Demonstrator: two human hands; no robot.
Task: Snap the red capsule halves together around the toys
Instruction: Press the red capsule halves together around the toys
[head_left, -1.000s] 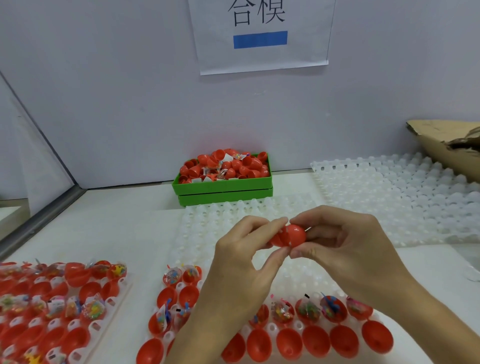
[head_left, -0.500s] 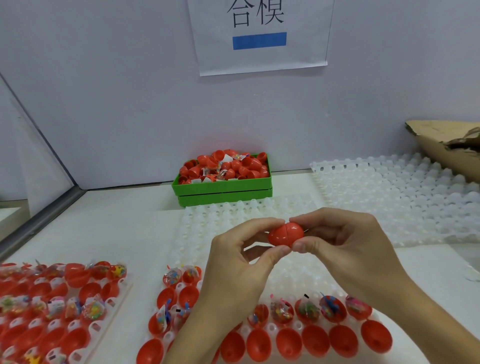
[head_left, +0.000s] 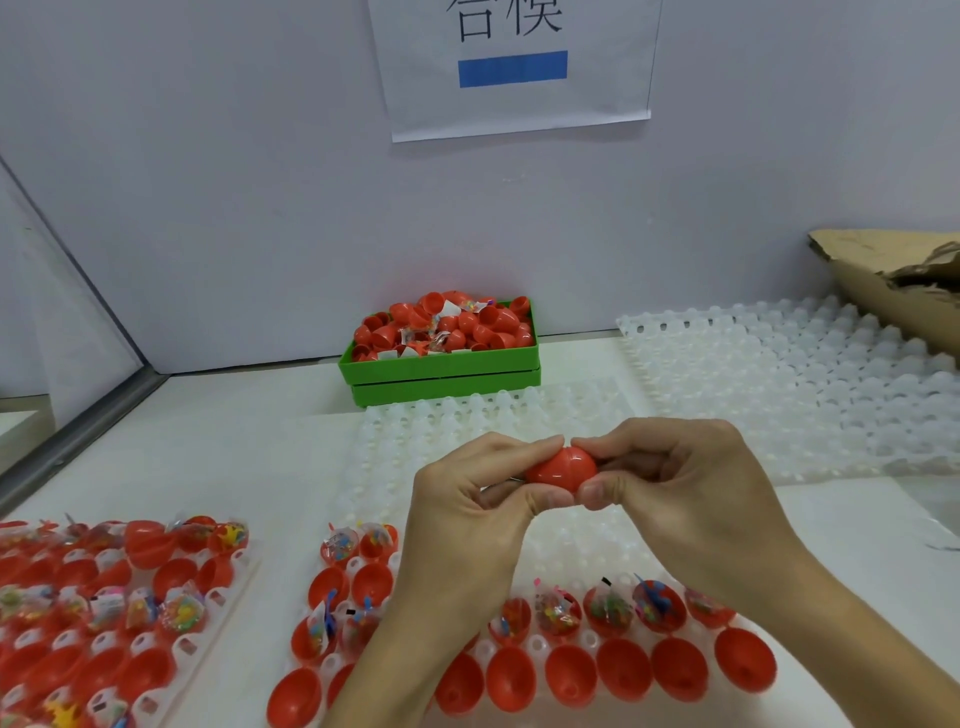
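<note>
grip: both hands (head_left: 467, 499) (head_left: 675, 483) pinch red capsule (head_left: 561, 470) | seam seemingly closed

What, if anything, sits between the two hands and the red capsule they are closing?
Nothing visible does. The left hand and the right hand both pinch the red capsule directly, fingertips on its shell, above the white tray.
</note>
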